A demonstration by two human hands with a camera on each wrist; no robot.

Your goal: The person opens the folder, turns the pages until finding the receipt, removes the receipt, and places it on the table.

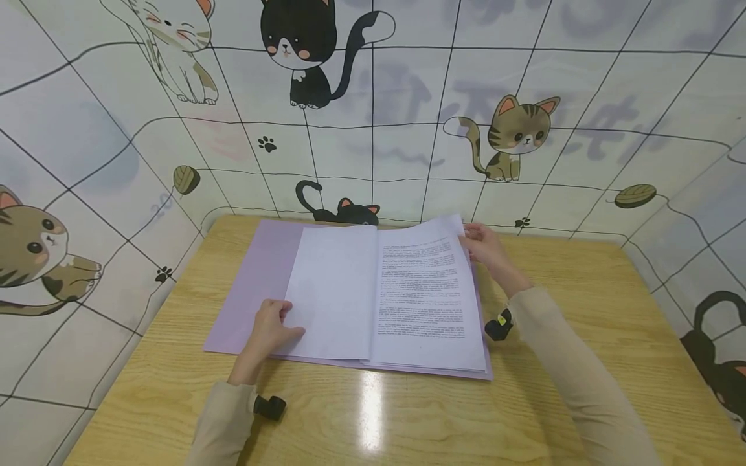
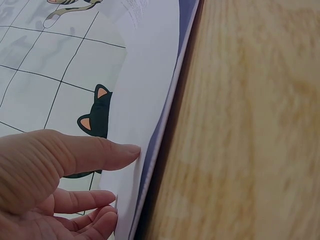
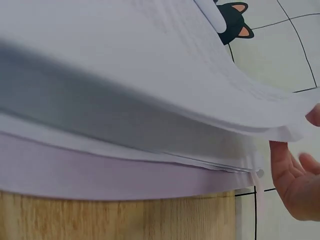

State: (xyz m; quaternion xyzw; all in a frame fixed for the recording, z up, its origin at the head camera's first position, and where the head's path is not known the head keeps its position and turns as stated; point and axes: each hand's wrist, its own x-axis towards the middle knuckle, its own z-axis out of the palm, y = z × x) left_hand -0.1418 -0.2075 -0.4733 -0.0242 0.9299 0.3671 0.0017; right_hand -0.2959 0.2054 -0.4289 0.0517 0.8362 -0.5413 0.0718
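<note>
A light purple folder [image 1: 247, 291] lies open on the wooden table, with a stack of white sheets inside. Its left side shows a blank page [image 1: 329, 291]; the right side shows a printed page [image 1: 421, 291]. My left hand [image 1: 269, 329] rests on the blank page's outer edge, thumb [image 2: 122, 155] and fingers spread apart on the paper. At the far right corner, my right hand [image 1: 486, 249] pinches the printed page between thumb and fingers. In the right wrist view that lifted page [image 3: 165, 75] bows up, leaving a gap above the lower sheets [image 3: 125, 152].
The wooden table [image 1: 559, 362] extends around the folder. Behind and beside it stands a white wall covering [image 1: 402, 149] printed with cartoon cats and grid lines. A small black device [image 1: 270, 408] sits at the left wrist, another black device [image 1: 498, 325] at the right.
</note>
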